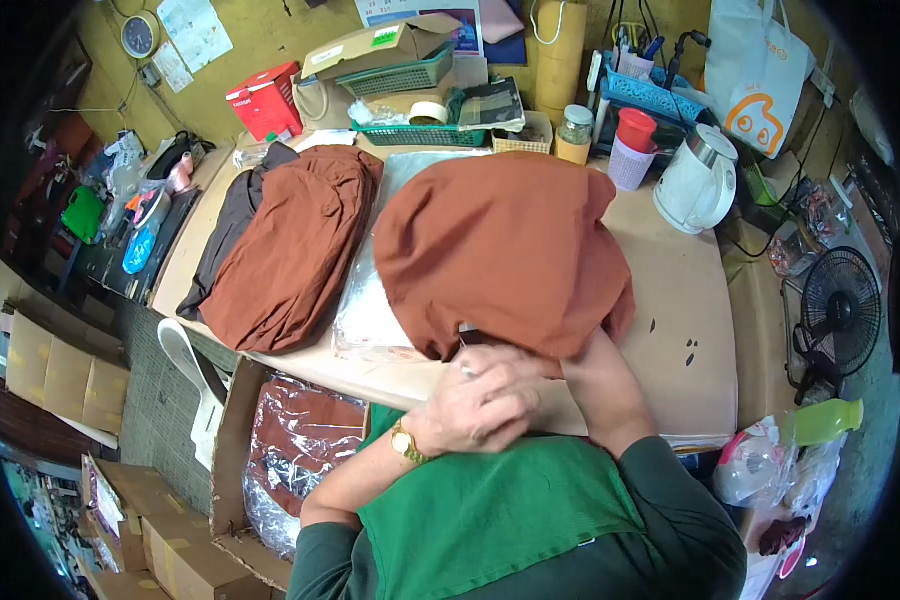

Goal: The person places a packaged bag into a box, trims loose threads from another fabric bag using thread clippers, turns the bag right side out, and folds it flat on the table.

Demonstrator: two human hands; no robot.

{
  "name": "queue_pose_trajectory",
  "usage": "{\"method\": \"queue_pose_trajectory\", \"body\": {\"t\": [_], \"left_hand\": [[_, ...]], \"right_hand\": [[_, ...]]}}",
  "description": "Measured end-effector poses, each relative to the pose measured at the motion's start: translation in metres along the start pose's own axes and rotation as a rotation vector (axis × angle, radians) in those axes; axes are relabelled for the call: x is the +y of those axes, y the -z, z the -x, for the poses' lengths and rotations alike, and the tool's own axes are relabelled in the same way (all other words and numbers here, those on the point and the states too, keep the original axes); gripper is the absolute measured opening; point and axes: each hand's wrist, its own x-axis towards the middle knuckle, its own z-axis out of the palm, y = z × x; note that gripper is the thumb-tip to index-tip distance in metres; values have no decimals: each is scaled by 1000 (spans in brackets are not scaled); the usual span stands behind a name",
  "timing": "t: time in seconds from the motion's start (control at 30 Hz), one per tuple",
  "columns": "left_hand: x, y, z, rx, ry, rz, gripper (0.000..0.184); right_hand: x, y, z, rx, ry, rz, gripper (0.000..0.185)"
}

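A rust-brown cloth garment [500, 240] is bunched up in front of me on the table. My left hand [485, 395], with a gold watch [403, 440] on its wrist, is at the garment's near edge. Its fingers are curled closed, and what they hold, if anything, is hidden. Just above the knuckles a small white label [467, 327] shows at the cloth's edge. My right hand [588, 355] reaches under the garment, so its fingers are covered. To the left lies a second rust-brown garment [295, 245] with dark grey cloth along its side.
Clear plastic packaging [362, 310] lies between the garments. Along the back stand green baskets [420, 135], a jar [574, 135], a red-topped cup [632, 150] and a white kettle [697, 185]. A carton [228, 450] with bagged brown cloth [305, 440] sits below left; a fan [838, 315] stands right.
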Motion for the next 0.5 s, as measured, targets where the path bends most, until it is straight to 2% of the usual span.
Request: {"method": "queue_pose_trajectory", "body": {"t": [0.03,0.07,0.1,0.17,0.23,0.27,0.33,0.37,0.4,0.47,0.5], "left_hand": [[1,-3,7,33,50,185,21],[-2,-9,8,-175,126,186,20],[-10,-17,9,-173,130,190,20],[-40,-37,13,-439,447,-41,25],[-78,-58,34,66,338,-273,28],[-113,-80,57,282,397,-413,28],[-125,-69,58,513,539,-460,25],[-102,-32,29,530,622,-372,24],[-85,-4,6,446,918,-188,26],[-89,-11,14,471,1003,-160,28],[-93,-17,15,544,501,-809,27]], "right_hand": [[0,0,0,33,-13,-62,52],[-1,0,1,61,-22,-116,52],[-1,0,-2,90,-29,-179,52],[-4,1,-8,141,-33,-302,53],[-10,5,-17,193,-22,-421,53],[-13,7,-23,208,-13,-464,53],[-19,12,-34,241,8,-573,54],[-22,13,-37,250,17,-612,54],[-25,13,-39,256,23,-642,54],[-22,8,-40,249,11,-643,55],[-17,6,-40,244,-9,-616,55]]}}
